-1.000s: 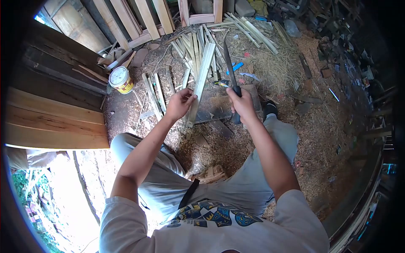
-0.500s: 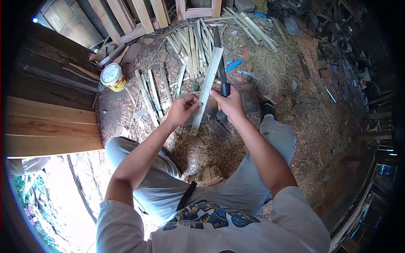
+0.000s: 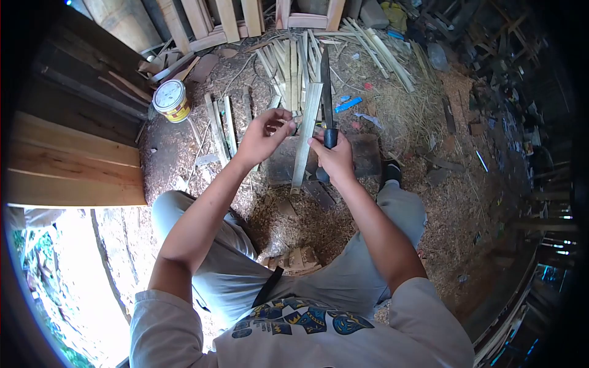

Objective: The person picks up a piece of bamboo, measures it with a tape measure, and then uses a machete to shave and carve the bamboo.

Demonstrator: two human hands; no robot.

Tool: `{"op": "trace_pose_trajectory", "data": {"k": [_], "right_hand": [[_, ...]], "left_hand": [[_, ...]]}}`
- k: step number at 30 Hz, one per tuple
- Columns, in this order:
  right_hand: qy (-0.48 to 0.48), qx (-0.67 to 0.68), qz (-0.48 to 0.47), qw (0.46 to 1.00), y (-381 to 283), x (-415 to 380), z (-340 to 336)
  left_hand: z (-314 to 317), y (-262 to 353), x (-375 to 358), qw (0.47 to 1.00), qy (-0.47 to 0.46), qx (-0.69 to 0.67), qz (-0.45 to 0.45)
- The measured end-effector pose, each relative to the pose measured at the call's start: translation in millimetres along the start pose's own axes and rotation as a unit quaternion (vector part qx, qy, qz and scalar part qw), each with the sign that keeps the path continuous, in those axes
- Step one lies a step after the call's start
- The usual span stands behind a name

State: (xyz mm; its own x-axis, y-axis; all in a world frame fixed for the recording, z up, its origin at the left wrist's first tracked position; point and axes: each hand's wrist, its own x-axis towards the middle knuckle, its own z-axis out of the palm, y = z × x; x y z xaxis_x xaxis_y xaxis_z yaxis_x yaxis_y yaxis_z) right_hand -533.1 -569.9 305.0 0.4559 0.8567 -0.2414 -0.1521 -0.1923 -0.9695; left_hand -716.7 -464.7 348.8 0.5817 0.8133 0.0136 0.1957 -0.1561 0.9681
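A long dark blade [image 3: 326,92] with a black handle points away from me, upright in my right hand [image 3: 336,158], whose fingers wrap round the handle. A pale split strip [image 3: 307,132] stands beside the blade, its upper part against my right thumb and its lower end over the ground. My left hand [image 3: 265,136] is just left of the strip, apart from it, with curled fingers spread from the thumb and nothing visible between them. Under the strip lies a dark flat block [image 3: 365,153].
Beyond my hands lies a pile of pale strips [image 3: 288,67], with more strips [image 3: 216,129] to the left. A white and yellow bucket [image 3: 172,101] stands by the plank wall [image 3: 73,159]. Blue scraps [image 3: 348,105] and wood chips litter the ground.
My left hand has come off the strip and moved up and slightly left. The strip now stands steeper, and the blade is still in my right hand. The view has shifted a little.
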Motion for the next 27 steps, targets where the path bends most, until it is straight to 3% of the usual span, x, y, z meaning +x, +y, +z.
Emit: {"op": "trace_pose_trajectory", "data": {"k": [4,6,8,13,21,23,25,27], "right_hand": [[-0.007,-0.053,-0.056,0.997,17,2,6],[-0.015,-0.063,-0.084,0.994,24,2,7],[-0.021,-0.100,-0.149,0.984,31,2,9],[-0.052,-0.127,-0.158,0.978,23,-11,13],[-0.076,-0.257,-0.192,0.944,25,-32,-15],[-0.072,-0.257,-0.140,0.954,25,-44,-28],[-0.055,-0.278,-0.173,0.943,11,-66,-39],[-0.046,-0.254,-0.128,0.958,9,-80,-51]], "left_hand": [[-8,16,2,0.999,0.032,-0.027,0.025],[-8,25,2,0.992,0.062,-0.027,0.109],[-9,34,-1,0.993,0.068,-0.013,0.097],[-14,41,-10,0.994,0.074,0.020,0.081],[-13,44,-31,0.983,0.088,0.077,0.141],[-8,50,-43,0.982,0.106,0.073,0.141],[-2,45,-49,0.971,0.135,0.095,0.171],[-1,33,-50,0.957,0.134,0.140,0.217]]}}
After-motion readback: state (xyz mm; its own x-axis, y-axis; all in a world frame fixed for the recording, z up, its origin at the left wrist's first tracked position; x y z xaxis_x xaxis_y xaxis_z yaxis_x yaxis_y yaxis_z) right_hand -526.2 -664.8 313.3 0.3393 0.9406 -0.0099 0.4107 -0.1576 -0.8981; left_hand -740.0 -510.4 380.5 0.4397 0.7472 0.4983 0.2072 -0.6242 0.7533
